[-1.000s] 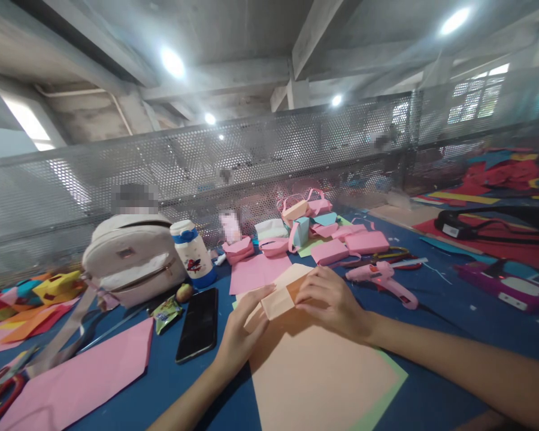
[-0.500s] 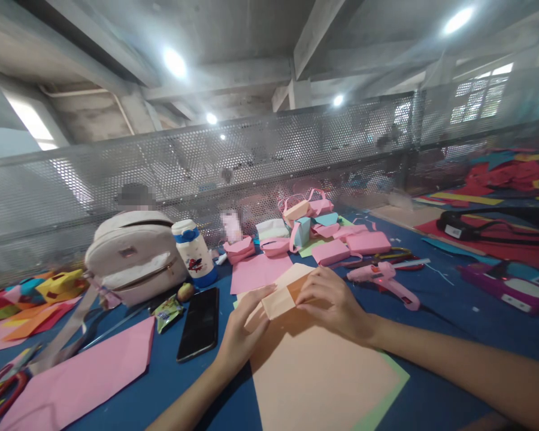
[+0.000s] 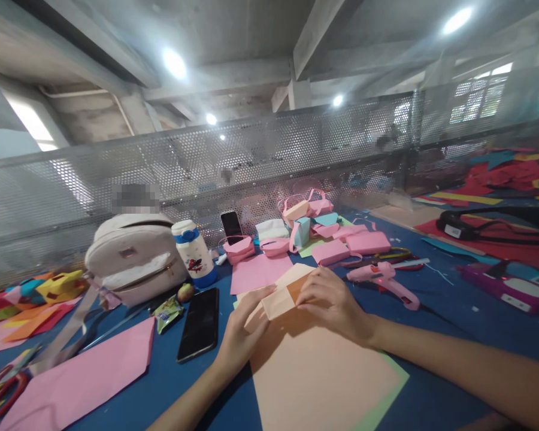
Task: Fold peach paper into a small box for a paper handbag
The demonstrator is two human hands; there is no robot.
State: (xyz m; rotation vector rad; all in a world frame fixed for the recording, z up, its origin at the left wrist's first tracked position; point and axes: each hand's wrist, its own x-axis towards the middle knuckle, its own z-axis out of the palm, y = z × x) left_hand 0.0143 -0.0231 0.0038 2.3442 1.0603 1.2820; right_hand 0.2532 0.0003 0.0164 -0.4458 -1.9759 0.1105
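Note:
Between my hands is a small folded piece of peach paper [image 3: 278, 303], box-like in shape, its right end shaded a deeper orange. My left hand [image 3: 245, 320] pinches its left end, thumb below and fingers above. Its right end is gripped by my right hand [image 3: 326, 299], whose curled fingers hide part of it. Beneath both hands lie large peach sheets [image 3: 323, 377] with a green sheet [image 3: 388, 389] showing under their right edge. A pink glue gun [image 3: 384, 280] rests to the right of my right hand.
Left of my hands lie a black phone [image 3: 198, 326], a snack packet [image 3: 167, 314] and pink paper [image 3: 85, 377]. A bottle [image 3: 194, 254] and a white backpack [image 3: 135, 257] stand behind. Pink paper bags [image 3: 332, 251] sit ahead; a purple device [image 3: 505, 287] lies right.

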